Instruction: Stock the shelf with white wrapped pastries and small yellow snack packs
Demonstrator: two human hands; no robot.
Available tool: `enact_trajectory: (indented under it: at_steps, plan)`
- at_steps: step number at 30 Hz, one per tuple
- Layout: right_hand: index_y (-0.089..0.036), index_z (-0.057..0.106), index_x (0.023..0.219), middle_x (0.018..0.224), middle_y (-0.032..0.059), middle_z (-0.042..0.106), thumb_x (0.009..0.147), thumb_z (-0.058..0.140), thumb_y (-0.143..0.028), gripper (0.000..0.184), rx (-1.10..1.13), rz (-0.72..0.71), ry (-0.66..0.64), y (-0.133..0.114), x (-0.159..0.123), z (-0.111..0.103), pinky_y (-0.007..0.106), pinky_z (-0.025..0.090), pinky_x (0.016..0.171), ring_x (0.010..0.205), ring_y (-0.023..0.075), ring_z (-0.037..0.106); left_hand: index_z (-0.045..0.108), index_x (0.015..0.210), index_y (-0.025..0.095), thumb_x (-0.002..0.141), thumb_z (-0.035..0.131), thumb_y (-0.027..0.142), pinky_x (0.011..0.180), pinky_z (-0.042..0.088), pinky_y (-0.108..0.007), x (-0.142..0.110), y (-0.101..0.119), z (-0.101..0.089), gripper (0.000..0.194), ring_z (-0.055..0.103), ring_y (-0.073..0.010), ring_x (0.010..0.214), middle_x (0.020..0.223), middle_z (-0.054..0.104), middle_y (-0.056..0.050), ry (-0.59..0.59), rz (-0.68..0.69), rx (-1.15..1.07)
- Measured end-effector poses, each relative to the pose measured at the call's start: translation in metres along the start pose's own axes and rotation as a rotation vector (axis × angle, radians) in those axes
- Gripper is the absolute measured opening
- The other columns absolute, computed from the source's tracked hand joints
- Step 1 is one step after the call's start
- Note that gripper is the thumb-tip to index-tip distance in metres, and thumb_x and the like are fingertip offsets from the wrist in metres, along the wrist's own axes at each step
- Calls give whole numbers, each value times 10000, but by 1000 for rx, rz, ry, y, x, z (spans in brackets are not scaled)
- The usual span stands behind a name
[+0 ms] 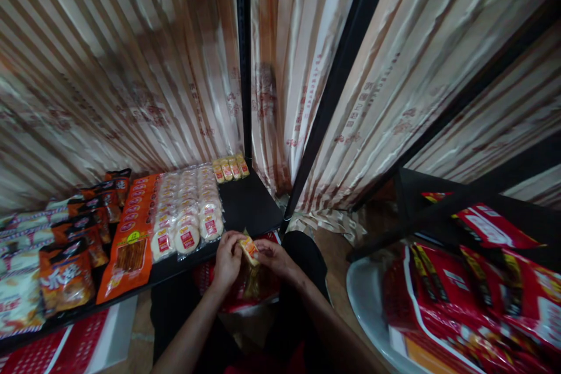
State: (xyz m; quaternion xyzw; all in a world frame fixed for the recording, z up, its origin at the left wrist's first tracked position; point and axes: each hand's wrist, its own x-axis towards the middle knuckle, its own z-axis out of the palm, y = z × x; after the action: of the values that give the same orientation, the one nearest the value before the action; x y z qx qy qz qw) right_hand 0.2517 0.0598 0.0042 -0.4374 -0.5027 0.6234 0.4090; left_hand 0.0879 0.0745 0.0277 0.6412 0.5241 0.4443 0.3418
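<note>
Between my two hands is a small yellow snack packet [249, 250] with an orange-red label, held above my lap. My left hand [228, 260] pinches its left end with curled fingers. My right hand [275, 257] grips the right side, thumb and fingers closed on it. Just below lies a red basket [267, 298] between my knees, with yellowish wrappers [252, 286] showing in it. Several similar small yellow packets [231, 169] stand in a row at the far end of the black shelf [249, 201].
On the shelf at left are clear-wrapped round white cakes [187, 234], an orange bag [131, 234] and several orange snack bags [68, 274]. At right, red packets [456, 286] fill a container beside a grey-white stool [366, 292]. Black posts [322, 111] stand before pleated curtains [175, 70].
</note>
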Motion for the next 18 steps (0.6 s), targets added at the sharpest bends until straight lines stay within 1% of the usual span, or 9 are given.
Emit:
enact_trajectory:
  at_steps: [3,6,9,11,13,18]
  plan:
    - [-180,632,916,861,42,667,615,688,-533,467,-21,-4,47,-4,6,1,335,465,795,817,176,612,644,808,206,708,420,93,865,437,-334,9,6,1,270,538,-172,899,897,565,-48,2,27,17]
    - [-181,629,884,817,32,664,601,697,-534,458,-24,-15,79,-9,12,2,330,466,790,794,169,612,651,851,203,722,416,104,870,438,-341,16,8,2,286,539,-170,907,896,563,-47,11,47,48]
    - [-181,618,872,807,31,661,598,707,-515,441,-17,-20,107,-14,17,3,325,469,782,778,165,611,639,962,204,748,409,120,886,437,-348,21,6,5,326,538,-168,945,960,561,-56,19,50,79]
    - [-184,609,874,809,31,661,602,709,-499,428,-6,-15,120,-18,20,4,321,473,770,769,164,614,598,1065,206,751,410,119,891,440,-350,23,3,7,376,538,-166,969,998,561,-61,33,36,94]
    - [-190,602,871,807,27,662,601,711,-490,419,-3,-11,127,-20,24,6,319,479,760,763,166,618,552,1126,200,746,417,113,884,449,-354,25,0,9,412,545,-165,961,997,566,-62,78,13,112]
    - [-194,593,856,792,24,662,609,707,-466,385,-32,-26,138,-21,34,8,317,486,754,768,170,624,532,1078,157,746,426,137,851,465,-380,28,-5,15,349,567,-174,861,924,569,-73,268,-22,179]
